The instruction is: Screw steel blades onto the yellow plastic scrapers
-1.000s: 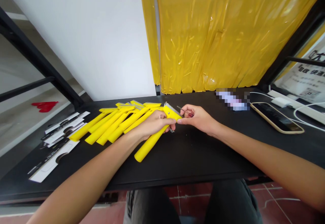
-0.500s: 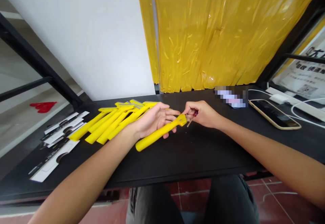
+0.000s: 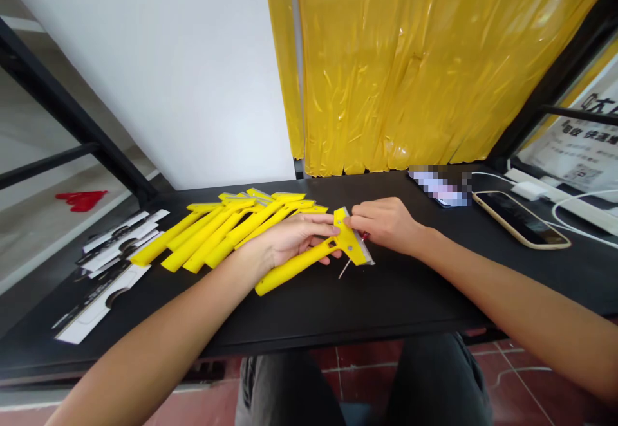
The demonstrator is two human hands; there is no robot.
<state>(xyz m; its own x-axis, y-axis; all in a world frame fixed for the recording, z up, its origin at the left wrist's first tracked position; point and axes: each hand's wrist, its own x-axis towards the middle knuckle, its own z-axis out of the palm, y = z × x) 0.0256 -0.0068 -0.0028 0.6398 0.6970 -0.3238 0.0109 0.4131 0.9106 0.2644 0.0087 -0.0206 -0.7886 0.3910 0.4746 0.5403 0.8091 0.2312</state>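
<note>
A yellow scraper [image 3: 294, 264] with a wide head is tilted over the black table, its long handle pointing toward me on the left. My left hand [image 3: 302, 236] grips it near the neck, with fingertips on the head. Two screws show on the head's face, and a thin metal blade runs along its edge. My right hand [image 3: 383, 223] is closed, its fingers pressed to the head's upper right side. A small screwdriver [image 3: 344, 269] sticks out below that hand, its shaft pointing down-left behind the head; only a bit of its red handle shows.
Several more yellow scrapers [image 3: 193, 239] lie in a row left of my hands. White-and-black cardboard sleeves [image 3: 103, 304] lie at the left edge. A phone [image 3: 524, 220], a white cable and a power strip [image 3: 579, 201] are on the right. Yellow plastic strips [image 3: 386, 78] hang behind the table [image 3: 367, 310].
The scraper has turned in my left hand, so its head's broad, screwed face shows. My right fingers now press on the head, and the screwdriver shaft points down-left.
</note>
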